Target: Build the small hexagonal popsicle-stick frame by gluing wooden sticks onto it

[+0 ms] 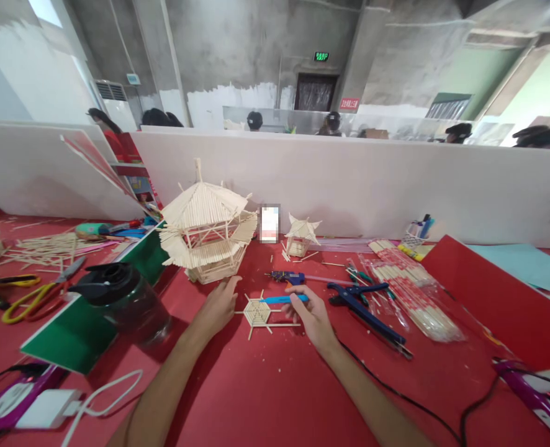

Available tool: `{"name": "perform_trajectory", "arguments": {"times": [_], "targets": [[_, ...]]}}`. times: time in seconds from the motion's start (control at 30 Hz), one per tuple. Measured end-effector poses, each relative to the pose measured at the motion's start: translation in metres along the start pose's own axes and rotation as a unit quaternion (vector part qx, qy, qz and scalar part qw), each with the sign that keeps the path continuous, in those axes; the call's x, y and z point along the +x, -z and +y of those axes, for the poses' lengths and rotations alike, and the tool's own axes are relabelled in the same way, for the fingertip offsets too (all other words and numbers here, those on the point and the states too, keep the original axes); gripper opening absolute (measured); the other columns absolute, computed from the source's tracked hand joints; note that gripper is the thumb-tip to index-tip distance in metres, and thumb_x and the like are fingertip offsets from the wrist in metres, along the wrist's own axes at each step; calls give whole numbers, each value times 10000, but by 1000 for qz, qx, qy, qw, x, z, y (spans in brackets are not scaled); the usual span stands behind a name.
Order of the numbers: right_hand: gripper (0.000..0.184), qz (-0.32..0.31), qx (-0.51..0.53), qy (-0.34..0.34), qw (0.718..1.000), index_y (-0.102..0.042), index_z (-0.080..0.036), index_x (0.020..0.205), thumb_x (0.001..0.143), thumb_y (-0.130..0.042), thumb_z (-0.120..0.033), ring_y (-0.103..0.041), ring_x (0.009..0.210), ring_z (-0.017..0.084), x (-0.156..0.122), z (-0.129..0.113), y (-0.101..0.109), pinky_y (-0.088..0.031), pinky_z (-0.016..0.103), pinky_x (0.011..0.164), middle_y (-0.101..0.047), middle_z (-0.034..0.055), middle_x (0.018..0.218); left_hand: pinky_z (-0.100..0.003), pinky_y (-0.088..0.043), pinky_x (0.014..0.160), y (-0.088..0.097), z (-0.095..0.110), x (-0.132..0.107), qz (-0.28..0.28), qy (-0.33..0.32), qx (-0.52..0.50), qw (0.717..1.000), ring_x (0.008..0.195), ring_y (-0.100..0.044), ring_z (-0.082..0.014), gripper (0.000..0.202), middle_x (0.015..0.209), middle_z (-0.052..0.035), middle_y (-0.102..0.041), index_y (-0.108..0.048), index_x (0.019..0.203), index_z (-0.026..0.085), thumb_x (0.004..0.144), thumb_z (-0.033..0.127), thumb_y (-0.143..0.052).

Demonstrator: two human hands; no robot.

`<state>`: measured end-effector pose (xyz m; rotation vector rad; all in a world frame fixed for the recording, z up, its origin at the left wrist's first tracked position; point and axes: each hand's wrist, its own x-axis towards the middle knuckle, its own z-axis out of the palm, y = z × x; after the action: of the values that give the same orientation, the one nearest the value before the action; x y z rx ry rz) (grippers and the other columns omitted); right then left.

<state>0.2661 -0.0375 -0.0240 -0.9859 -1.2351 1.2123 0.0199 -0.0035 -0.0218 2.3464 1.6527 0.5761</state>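
My right hand [313, 318] is closed on a blue pen-shaped tool [282, 299], its tip over a small flat hexagonal web of wooden sticks [257, 312] on the red table [275, 391]. My left hand [219, 305] rests just left of the web with its fingers stretched out near the web's edge. Right behind my left hand stands a large two-tier pavilion model of wooden sticks [207, 231]. A small stick pavilion [301, 236] stands further back.
A blue glue gun [288, 277] and blue pliers [365, 310] lie right of the web, beside packs of sticks [414, 288]. A dark jar [121, 301], green board [77, 332], scissors [37, 295], a charger and cables lie left. A white partition [372, 180] runs behind, with people beyond it.
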Motion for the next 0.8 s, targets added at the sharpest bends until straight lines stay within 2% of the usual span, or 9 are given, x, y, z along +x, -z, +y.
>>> {"name": "perform_trajectory", "arguments": {"times": [0.1,0.2,0.37,0.47,0.57,0.67,0.8], "targets": [[396,-11,3,-13,1000,-640,-187,900,768,-696,-557,-608,554,155,1,1,-1,-429,236,483,-678,26,654,-357,-479,906,-8,-8,6,6,54,26,998,1094,-622,-257,435,1260,-151,-594,-471,1321,168,903,82,-386],[402,-12,1,-26,1000,-643,-185,855,711,-748,-546,-591,536,149,1,2,-2,-426,239,485,-667,16,633,-355,-491,897,-11,-8,10,12,80,41,996,1100,-628,-253,466,1308,-137,-580,-501,1314,184,886,46,-382],[445,-15,15,-36,999,-497,-215,746,738,-695,-614,-463,421,106,1,9,-3,-367,219,437,-556,-49,498,-365,-501,866,-9,-7,13,30,77,79,993,1100,-617,-267,356,1266,-139,-600,-545,1263,174,933,142,-415],[468,-22,7,-37,999,-442,-221,720,757,-669,-629,-448,414,99,1,13,-3,-352,207,436,-509,-70,470,-392,-486,887,-7,-7,12,53,65,107,991,1072,-606,-287,320,1196,-148,-622,-575,1223,160,920,185,-474],[432,-31,-16,-26,999,-512,-203,723,797,-631,-612,-465,439,101,0,13,-2,-357,211,455,-520,-55,493,-413,-465,910,-4,-5,10,68,35,99,992,1061,-585,-292,273,1167,-139,-622,-604,1159,164,917,181,-478],[395,-51,-35,-15,998,-633,-184,784,840,-586,-572,-521,501,123,0,11,0,-393,230,494,-603,-9,575,-386,-453,914,0,2,6,57,-39,33,997,1033,-573,-251,221,1114,-109,-619,-607,1084,178,955,203,-430],[272,-29,-75,25,996,-705,-190,792,732,-731,-454,-604,643,167,2,9,3,-464,267,600,-685,30,722,-339,-438,871,3,14,1,5,-117,-44,992,974,-558,-206,201,1033,-70,-613,-607,995,198,984,291,-429]]}}
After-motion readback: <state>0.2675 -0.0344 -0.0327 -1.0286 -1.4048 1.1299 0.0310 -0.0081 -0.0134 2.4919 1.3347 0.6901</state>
